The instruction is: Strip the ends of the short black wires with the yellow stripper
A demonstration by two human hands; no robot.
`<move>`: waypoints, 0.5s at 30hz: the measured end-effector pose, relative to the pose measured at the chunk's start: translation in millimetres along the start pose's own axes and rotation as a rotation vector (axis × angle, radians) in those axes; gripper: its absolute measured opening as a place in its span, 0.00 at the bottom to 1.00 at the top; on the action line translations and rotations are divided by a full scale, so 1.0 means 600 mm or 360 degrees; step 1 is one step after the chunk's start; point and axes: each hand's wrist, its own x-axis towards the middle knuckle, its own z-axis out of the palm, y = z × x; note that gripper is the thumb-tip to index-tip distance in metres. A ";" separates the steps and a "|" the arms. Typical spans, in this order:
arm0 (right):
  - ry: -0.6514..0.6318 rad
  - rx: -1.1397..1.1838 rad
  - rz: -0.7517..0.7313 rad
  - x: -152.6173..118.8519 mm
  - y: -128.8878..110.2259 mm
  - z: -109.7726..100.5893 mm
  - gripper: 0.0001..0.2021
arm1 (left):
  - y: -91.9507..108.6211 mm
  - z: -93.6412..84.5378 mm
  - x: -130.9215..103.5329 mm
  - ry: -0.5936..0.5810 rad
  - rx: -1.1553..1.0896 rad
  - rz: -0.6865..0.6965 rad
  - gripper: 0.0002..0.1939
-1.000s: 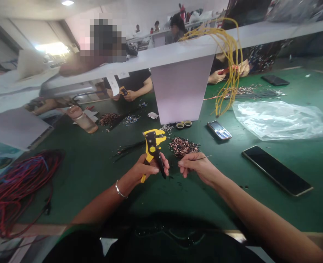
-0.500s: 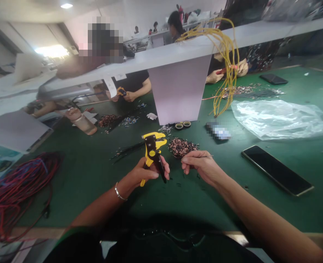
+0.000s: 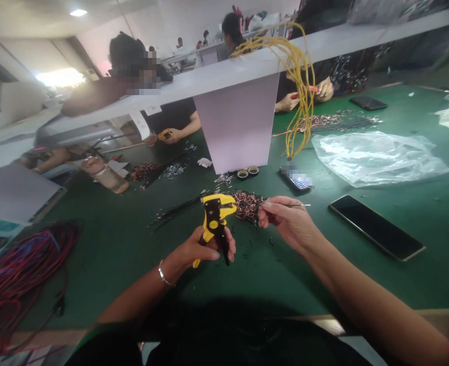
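Observation:
My left hand (image 3: 205,249) is wrapped round the handles of a yellow and black wire stripper (image 3: 213,218), whose jaws point up and to the right. My right hand (image 3: 285,218) pinches a thin wire (image 3: 302,205); one end pokes out to the right past the knuckles. The part between the fingertips is hidden. Just beyond both hands is a pile of short wires with copper-coloured ends (image 3: 247,203). Long black wires (image 3: 174,211) lie to the left, partly behind the stripper.
A red and blue cable bundle (image 3: 26,269) lies left, beyond it a bottle (image 3: 106,175). A black phone (image 3: 377,226) and plastic bag (image 3: 380,157) are right. Tape rolls (image 3: 247,173) sit by the white shelf support (image 3: 237,124). Yellow wires (image 3: 300,96) hang down. Co-workers' hands (image 3: 171,136) work opposite.
The stripper's jaws have gone from spread apart to closer together, and it sits slightly lower. My right hand has shifted a little to the right with the wire. The whole view has tilted slightly.

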 end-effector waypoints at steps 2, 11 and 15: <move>0.0021 0.0019 0.0000 -0.001 0.003 0.003 0.06 | -0.002 0.002 0.001 -0.0012 -0.0010 0.0008 0.21; 0.0053 0.0039 0.0050 -0.001 0.008 0.012 0.08 | -0.006 0.007 0.000 -0.0071 -0.0053 -0.0013 0.21; 0.0077 0.0067 0.0051 -0.003 0.013 0.015 0.08 | -0.007 0.007 -0.001 -0.0065 -0.0037 -0.0018 0.21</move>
